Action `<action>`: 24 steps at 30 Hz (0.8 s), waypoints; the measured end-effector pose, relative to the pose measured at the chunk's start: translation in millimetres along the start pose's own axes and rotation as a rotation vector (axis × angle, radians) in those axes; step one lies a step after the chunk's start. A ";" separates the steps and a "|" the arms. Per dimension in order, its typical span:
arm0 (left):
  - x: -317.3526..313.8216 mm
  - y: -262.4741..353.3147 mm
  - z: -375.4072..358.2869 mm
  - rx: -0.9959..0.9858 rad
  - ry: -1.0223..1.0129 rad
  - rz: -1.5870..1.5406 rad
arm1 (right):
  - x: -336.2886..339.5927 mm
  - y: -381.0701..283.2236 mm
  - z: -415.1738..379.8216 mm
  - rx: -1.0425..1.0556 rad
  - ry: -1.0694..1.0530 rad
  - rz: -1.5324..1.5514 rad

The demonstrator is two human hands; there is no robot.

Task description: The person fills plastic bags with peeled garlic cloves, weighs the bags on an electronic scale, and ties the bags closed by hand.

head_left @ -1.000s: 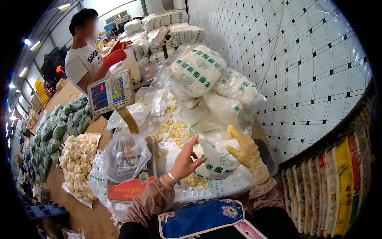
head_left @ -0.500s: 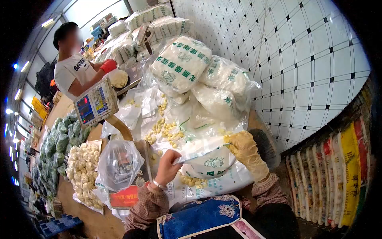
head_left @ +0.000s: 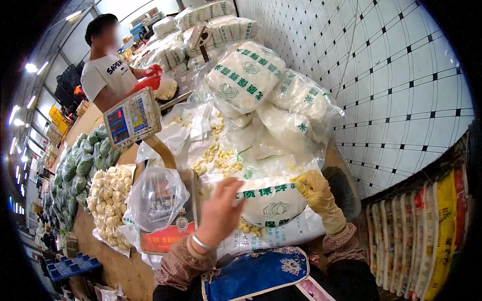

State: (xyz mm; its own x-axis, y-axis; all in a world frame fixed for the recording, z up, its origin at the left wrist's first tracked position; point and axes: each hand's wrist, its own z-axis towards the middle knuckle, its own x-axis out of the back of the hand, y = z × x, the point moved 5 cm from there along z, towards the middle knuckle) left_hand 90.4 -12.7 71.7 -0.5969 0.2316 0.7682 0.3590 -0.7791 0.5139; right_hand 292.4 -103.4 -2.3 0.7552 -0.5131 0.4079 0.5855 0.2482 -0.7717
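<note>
A white plastic bag (head_left: 276,205) with green print and a garlic drawing lies in front of me, its top edge raised. My right hand (head_left: 317,194), in a yellowish glove, pinches the bag's upper right corner. Bare and blurred by motion, my left hand (head_left: 220,210) is at the bag's left edge; whether it touches the bag cannot be told. Peeled garlic cloves (head_left: 218,159) lie scattered behind the bag, and a few more show below it.
A scale display (head_left: 131,119) and a clear bag (head_left: 158,195) on the scale stand left. Filled bags (head_left: 245,76) are piled behind. Garlic bulbs (head_left: 108,203) lie at far left. A co-worker (head_left: 106,75) in red gloves stands back left. Stacked sacks (head_left: 401,236) are at right.
The bag's upper edge has spread and turned so more print shows. My left hand has come off the bag's corner and risen slightly. The view has shifted, and the co-worker's hands have moved.
</note>
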 end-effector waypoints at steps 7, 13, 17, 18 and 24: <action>-80.2 -5.9 10.0 -0.049 -0.316 -0.050 | 8.4 -13.2 -8.1 0.142 -0.002 -0.113; -76.1 -3.1 10.2 -0.113 -0.225 -0.040 | -4.0 -37.0 1.2 0.240 0.048 -0.427; -75.2 -2.0 11.1 -0.170 -0.195 -0.023 | -33.9 -43.6 7.9 0.355 -0.240 -0.671; -75.2 -2.5 11.4 -0.170 -0.206 -0.021 | -34.1 -42.7 9.2 0.363 -0.234 -0.666; -85.1 -4.5 13.6 -0.213 -0.307 0.067 | -43.2 -39.3 9.0 0.409 -0.311 -0.782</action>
State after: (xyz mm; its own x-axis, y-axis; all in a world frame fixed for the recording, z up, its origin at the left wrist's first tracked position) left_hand 149.4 -21.0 9.3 -0.3224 0.3144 0.8929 0.2140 -0.8946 0.3923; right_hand 239.4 -83.6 14.9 0.1128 -0.4280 0.8967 0.9742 0.2253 -0.0150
